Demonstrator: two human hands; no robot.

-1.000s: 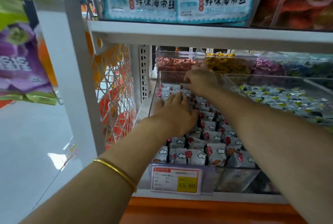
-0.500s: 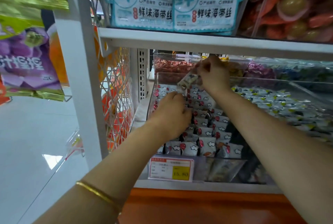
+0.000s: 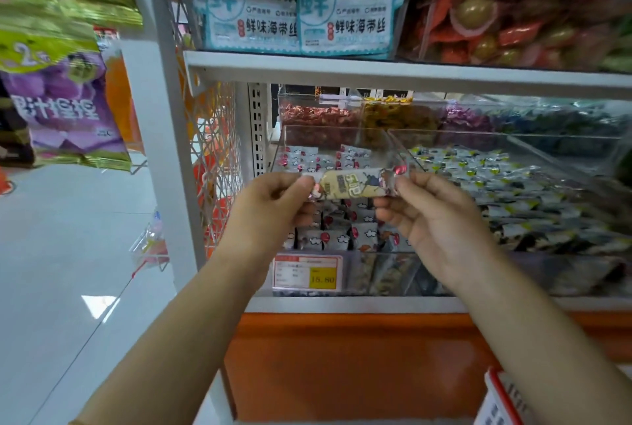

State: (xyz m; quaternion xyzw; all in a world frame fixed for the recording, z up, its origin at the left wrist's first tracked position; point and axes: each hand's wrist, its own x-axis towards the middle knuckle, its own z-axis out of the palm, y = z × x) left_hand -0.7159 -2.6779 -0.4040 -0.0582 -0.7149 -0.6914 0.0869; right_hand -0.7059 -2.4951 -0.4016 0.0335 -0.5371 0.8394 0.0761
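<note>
A small cream-coloured snack packet (image 3: 352, 183) with dark print is held level in front of the shelf. My left hand (image 3: 273, 209) pinches its left end and my right hand (image 3: 434, 216) pinches its right end. Behind and below it stands a clear plastic bin (image 3: 345, 139) full of small grey packets with red dots and clouds (image 3: 337, 238). The packet is out of the bin, in front of it.
A price tag (image 3: 307, 273) reading 15.80 hangs on the bin's front. A second clear bin (image 3: 513, 185) of packets lies to the right. Seaweed bags (image 3: 294, 7) fill the shelf above. A white upright post (image 3: 160, 116) and hanging purple bags (image 3: 58, 92) stand at the left.
My right hand lifted a packet out of the back of the bin and drew it toward me. My left hand left the packets in the bin and took the packet's other end.
</note>
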